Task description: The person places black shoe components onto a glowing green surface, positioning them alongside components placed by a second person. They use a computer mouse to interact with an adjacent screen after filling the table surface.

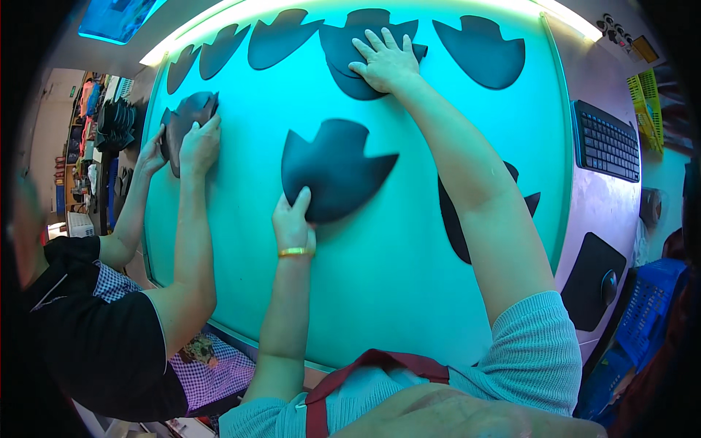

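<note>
My left hand (293, 223) grips a dark shield-shaped piece (336, 164) by its rounded near edge, thumb on top. The piece has a wide tab at its far end and two pointed wings. Farther off, my right hand (387, 62) lies with fingers spread on a similar overlapping dark piece (350, 55). At least one more layer shows beneath it. My right forearm partly hides another dark piece (454, 226) on the right of the lit table (394, 292).
Several like pieces line the far edge, including one at far right (485, 55). At left, a co-worker's hands (197, 146) hold similar dark pieces (188, 124). A keyboard (607, 141) and a mouse pad (590, 274) with a mouse (609, 287) sit on the right ledge.
</note>
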A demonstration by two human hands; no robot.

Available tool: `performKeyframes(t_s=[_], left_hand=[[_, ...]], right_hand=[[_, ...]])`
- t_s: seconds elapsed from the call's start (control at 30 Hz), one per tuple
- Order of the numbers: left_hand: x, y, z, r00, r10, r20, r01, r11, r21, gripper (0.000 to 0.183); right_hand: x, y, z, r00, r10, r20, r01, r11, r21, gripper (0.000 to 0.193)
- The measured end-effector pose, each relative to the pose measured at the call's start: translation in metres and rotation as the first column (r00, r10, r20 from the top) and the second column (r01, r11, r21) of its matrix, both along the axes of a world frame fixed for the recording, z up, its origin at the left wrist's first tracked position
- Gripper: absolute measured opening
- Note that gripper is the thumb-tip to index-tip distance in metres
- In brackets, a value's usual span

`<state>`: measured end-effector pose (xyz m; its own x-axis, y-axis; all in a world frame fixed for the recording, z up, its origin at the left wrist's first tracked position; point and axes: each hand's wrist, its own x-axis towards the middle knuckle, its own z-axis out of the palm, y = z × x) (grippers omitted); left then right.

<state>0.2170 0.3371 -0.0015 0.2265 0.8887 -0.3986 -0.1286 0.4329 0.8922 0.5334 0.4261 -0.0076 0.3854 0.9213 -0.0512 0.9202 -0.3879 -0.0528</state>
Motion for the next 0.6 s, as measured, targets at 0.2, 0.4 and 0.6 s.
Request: performKeyframes(t_s=[0.2,0.4,0.6], left_hand=[[-0.039,-0.062,0.004,0.999,0.049,0.005,-0.048,0.996,-0.077,0.037],[-0.072,-0.068,0.018,0.995,0.089,0.038,-0.087,0.994,-0.065,0.038],[-0.104,-0.106,0.007,0.996,0.075,-0.046,-0.08,0.992,-0.101,0.045]], right_hand=[[-0.03,-0.038,0.0,0.981,0.1,0.168,-0.12,0.986,0.115,0.072],[-0.093,-0.124,0.0,0.976,0.211,-0.045,-0.206,0.974,0.091,0.075],[-0.138,-0.194,0.03,0.929,0.318,-0.187,-0.319,0.947,0.029,0.074]])
